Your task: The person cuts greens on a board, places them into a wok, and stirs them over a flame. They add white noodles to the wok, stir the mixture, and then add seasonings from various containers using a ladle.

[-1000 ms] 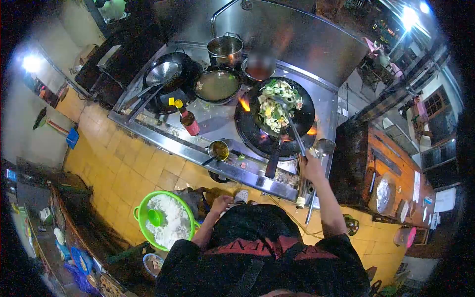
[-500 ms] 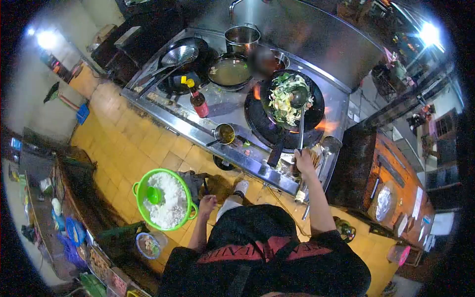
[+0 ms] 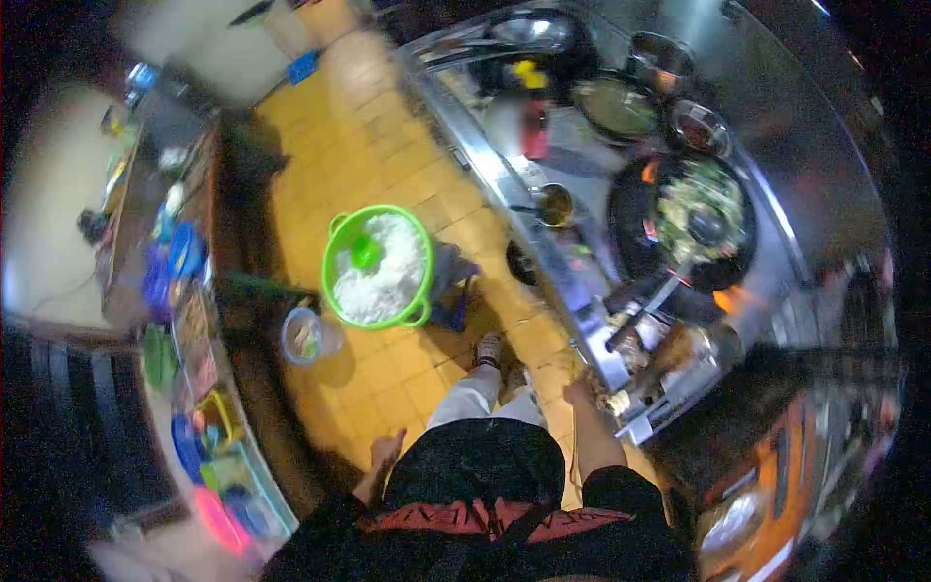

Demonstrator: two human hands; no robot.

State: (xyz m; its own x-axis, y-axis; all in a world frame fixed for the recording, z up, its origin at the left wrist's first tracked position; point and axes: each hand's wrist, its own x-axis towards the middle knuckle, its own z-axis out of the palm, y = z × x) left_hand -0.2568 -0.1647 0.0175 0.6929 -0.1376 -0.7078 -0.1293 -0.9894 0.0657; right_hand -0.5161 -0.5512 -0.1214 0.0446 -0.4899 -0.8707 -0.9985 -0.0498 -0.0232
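Observation:
Low at my left side is my left hand (image 3: 388, 448), seemingly empty, its fingers partly stretched out. My right hand (image 3: 582, 390) hangs beside the front edge of the stove counter (image 3: 475, 155), smeared by motion. It is off the ladle (image 3: 669, 288), which rests with its bowl among the chopped vegetables (image 3: 687, 202) in the wok (image 3: 742, 238). Flame shows at the rim of the burner. A green basket (image 3: 331, 281) of white rice (image 3: 390, 281), with a green cup (image 3: 366, 252) in it, stands on a stool in front of me.
On the counter stand a sauce bottle (image 3: 534, 126), a small pot (image 3: 556, 206), a pan of liquid (image 3: 616, 109) and a steel pot (image 3: 661, 63). A plastic tub (image 3: 308, 336) is by the left bench. At the right is a wooden table (image 3: 790, 466).
My view has turned left, so the stove sits farther right. My right hand has let go of the ladle and drawn back toward me. My left hand is lower, farther from the basket.

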